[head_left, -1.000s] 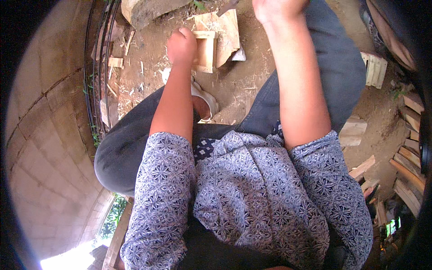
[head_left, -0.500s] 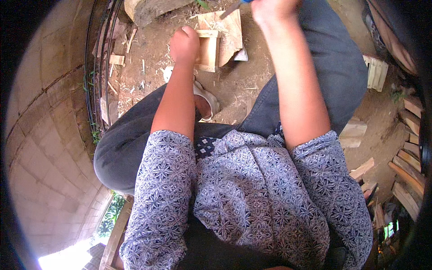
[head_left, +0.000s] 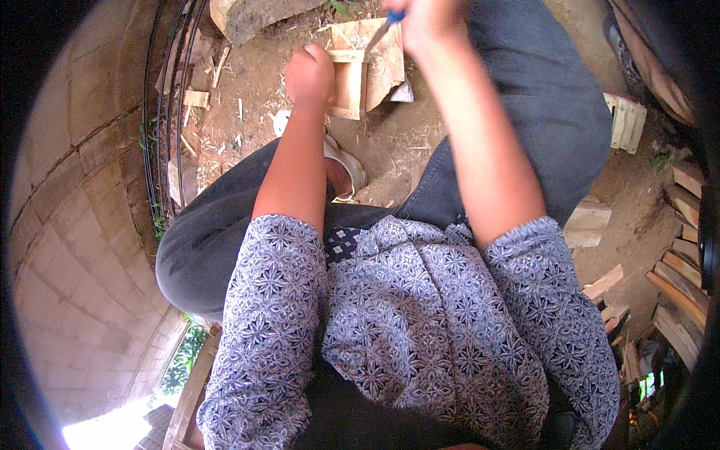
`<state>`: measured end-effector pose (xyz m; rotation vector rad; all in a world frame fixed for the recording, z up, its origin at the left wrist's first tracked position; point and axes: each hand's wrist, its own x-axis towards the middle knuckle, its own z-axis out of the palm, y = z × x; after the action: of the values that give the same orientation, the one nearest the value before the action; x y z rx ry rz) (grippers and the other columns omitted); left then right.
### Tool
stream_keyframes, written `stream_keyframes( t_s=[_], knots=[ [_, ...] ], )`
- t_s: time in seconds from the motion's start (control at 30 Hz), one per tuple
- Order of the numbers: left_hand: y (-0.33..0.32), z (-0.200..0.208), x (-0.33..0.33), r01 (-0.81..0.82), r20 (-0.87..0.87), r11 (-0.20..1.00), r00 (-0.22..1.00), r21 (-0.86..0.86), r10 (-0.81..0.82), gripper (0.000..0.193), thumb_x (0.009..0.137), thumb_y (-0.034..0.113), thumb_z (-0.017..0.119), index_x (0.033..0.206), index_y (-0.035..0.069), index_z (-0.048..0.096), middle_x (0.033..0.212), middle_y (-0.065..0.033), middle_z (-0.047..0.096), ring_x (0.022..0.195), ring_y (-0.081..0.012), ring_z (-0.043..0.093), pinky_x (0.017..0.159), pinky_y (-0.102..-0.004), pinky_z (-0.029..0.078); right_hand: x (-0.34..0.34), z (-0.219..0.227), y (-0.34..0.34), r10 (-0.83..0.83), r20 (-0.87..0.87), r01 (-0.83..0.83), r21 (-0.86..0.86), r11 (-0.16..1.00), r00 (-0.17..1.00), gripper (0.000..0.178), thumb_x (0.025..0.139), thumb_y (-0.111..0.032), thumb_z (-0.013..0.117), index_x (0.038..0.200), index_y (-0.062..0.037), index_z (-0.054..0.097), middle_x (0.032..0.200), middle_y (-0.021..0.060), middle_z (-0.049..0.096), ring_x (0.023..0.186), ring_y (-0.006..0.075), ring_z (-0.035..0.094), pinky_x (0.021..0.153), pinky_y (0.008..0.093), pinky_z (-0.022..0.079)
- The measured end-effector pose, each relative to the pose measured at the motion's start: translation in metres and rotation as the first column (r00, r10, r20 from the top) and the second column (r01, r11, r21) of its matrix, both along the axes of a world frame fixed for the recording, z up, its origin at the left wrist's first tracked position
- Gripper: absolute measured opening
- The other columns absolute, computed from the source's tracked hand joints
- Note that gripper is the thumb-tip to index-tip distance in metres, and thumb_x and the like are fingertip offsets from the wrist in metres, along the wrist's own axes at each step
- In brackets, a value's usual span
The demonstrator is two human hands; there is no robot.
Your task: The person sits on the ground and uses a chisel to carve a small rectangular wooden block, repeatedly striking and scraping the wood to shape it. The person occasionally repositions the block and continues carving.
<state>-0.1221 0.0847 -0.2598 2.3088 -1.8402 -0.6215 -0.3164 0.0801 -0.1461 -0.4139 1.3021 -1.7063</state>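
Observation:
My left hand (head_left: 310, 75) is closed on the left side of a small, pale wooden box-like piece (head_left: 348, 90) with raised strips along its edges. This piece sits on a flat wooden board (head_left: 386, 64) on the ground. My right hand (head_left: 433, 26) is closed round the blue handle of a narrow-bladed tool (head_left: 381, 34); whether it is a knife or a chisel I cannot tell. Its blade slants down to the left, with the tip at or very near the piece's upper right corner. The top frame edge cuts off part of the right hand.
Wood shavings and offcuts (head_left: 196, 99) litter the dirt floor. A large stone or block (head_left: 259, 16) lies beyond the board. Dark cables (head_left: 148, 127) run along the block wall at left. Slatted wooden pieces (head_left: 626, 124) and stacked wood (head_left: 679, 281) lie at right.
My right hand has moved left and slightly down, bringing the blade from above the board to the wooden piece's upper right corner. The left hand has barely moved.

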Motion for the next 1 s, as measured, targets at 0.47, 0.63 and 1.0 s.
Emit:
stream_keyframes(
  t_s=[0.47,0.63,1.0],
  knots=[
    [0.001,0.005,-0.003,-0.035,-0.001,0.999,0.999,0.028,0.035,0.055,0.092,0.036,0.035,0.107,-0.003,0.070,0.108,-0.0303,0.069,0.103,-0.0473,0.066,0.093,-0.0554,0.050,0.002,-0.022,-0.007,0.081,0.042,-0.079,-0.035,0.996,0.996,0.033,0.093,-0.031,0.050,0.066,-0.0123,0.046,0.048,0.0006,0.039,0.039,0.0145,0.039,0.040,0.0296,0.033],
    [0.001,0.000,0.001,-0.033,-0.013,0.999,0.999,0.020,0.033,0.055,0.092,0.036,0.035,0.107,-0.004,0.070,0.108,-0.0308,0.069,0.103,-0.0478,0.066,0.093,-0.0549,0.050,0.001,-0.018,-0.004,0.025,0.245,-0.012,-0.054,0.998,0.969,0.033,0.092,-0.033,0.053,0.067,-0.0125,0.046,0.047,0.0003,0.038,0.039,0.0144,0.039,0.040,0.0298,0.033],
    [-0.011,0.016,0.001,0.149,0.054,0.986,0.987,0.068,-0.153,0.056,0.093,0.038,0.035,0.102,-0.004,0.072,0.102,-0.0306,0.069,0.099,-0.0485,0.066,0.090,-0.0553,0.051,0.001,-0.021,-0.007,0.134,0.149,-0.104,-0.193,0.976,0.980,0.031,0.093,-0.031,0.050,0.068,-0.0139,0.045,0.048,0.0009,0.040,0.038,0.0141,0.038,0.041,0.0289,0.033]
  ],
)
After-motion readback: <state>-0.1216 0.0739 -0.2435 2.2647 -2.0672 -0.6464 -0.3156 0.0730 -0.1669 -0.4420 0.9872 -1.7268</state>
